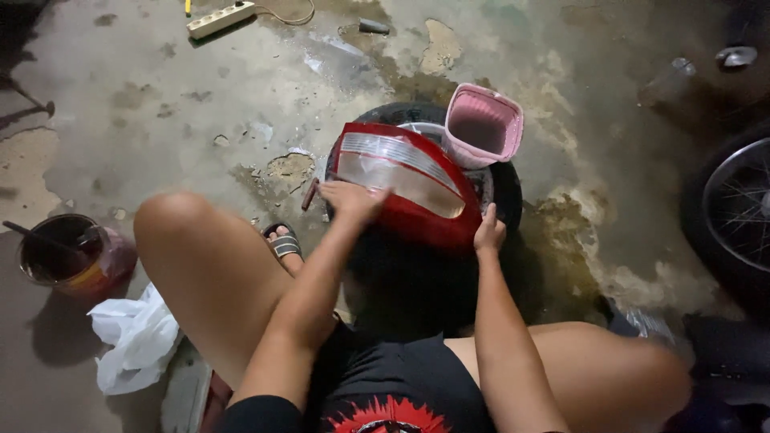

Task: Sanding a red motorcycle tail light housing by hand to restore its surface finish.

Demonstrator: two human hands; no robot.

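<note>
1. Two bare arms reach forward from a seated person, seen from above, with knees spread to either side over a stained concrete floor.
2. The left hand lies flat, fingers spread, on the near left edge of a red tail light with a clear and pale lens. It presses or rubs the lens and does not grip; whether it hides a cloth or pad cannot be told.
3. The right hand curls around the near right rim of the tail light and steadies it.
4. The tail light rests tilted on top of a small black tyre lying on the floor, straight ahead between the knees.
5. A judgement on doing this well: keep the right hand firm on the rim so the housing does not slide off the tyre, and move the left hand with even, light pressure across the lens.
6. A pink plastic basket sits touching the far right of the tail light.
7. To the near left lie a white plastic bag and a dark paint can with a stick in it.
8. Far off, a white power strip lies at the top left; a spoked wheel stands at the right edge.
</note>
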